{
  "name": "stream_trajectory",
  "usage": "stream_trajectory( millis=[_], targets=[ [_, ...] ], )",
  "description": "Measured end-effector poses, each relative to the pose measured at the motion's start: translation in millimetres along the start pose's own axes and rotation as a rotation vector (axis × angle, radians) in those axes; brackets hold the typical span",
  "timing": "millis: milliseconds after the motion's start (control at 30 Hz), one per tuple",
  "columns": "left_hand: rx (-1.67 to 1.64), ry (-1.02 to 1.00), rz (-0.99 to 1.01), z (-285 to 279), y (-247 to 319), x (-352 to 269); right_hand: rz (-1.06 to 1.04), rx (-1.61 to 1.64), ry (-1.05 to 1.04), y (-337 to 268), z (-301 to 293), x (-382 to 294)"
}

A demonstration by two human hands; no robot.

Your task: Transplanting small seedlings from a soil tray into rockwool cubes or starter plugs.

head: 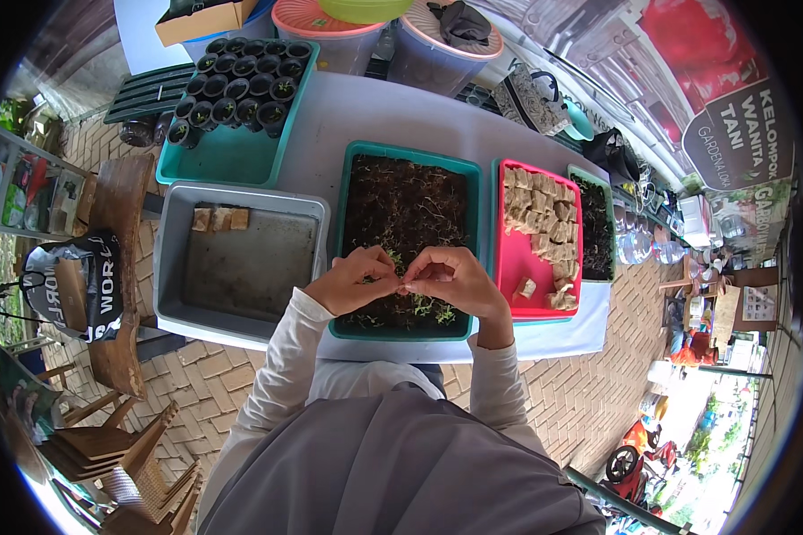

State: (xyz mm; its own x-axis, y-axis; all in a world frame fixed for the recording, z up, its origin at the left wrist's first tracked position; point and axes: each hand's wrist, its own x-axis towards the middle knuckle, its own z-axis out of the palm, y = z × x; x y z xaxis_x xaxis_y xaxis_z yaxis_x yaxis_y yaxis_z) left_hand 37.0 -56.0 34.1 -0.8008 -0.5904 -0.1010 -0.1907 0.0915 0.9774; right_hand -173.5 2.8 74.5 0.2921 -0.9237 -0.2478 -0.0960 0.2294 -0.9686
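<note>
My left hand (361,281) and my right hand (456,279) meet fingertip to fingertip over the near half of a teal tray (476,200) of dark soil. Something tiny is pinched between them, seemingly part of a seedling, though it is too small to tell. Green seedlings (435,309) stand in the soil just below the hands. Right of this tray, a red tray (518,261) holds rows of fibrous, wrapped growing cubes (542,200), with one cube (526,287) lying apart. On the left, a grey basin (247,281) holds several brown cubes (221,219) at its far edge.
At the back left, another teal tray (224,164) carries many small black pots (237,88), some with seedlings. A green tray (609,267) of soil and plants stands at the far right. Lidded tubs (435,60) line the back. A wooden bench (117,281) is left of the white-covered table (388,107).
</note>
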Motion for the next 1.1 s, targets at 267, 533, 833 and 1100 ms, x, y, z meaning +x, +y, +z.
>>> stream_trajectory(
  millis=[267,533,833,1100],
  targets=[
    [0.407,0.161,-0.048,23,13,-3,0.007,-0.102,0.083,5,1,-11],
    [0.523,0.29,-0.143,29,19,-34,-0.043,-0.162,0.165,21,18,-13],
    [0.684,0.743,-0.395,-58,-51,-97,-0.173,-0.115,0.212,12,82,27],
    [0.936,0.424,-0.496,-103,-108,-118,-0.15,-0.569,0.222,41,179,137]
  ],
)
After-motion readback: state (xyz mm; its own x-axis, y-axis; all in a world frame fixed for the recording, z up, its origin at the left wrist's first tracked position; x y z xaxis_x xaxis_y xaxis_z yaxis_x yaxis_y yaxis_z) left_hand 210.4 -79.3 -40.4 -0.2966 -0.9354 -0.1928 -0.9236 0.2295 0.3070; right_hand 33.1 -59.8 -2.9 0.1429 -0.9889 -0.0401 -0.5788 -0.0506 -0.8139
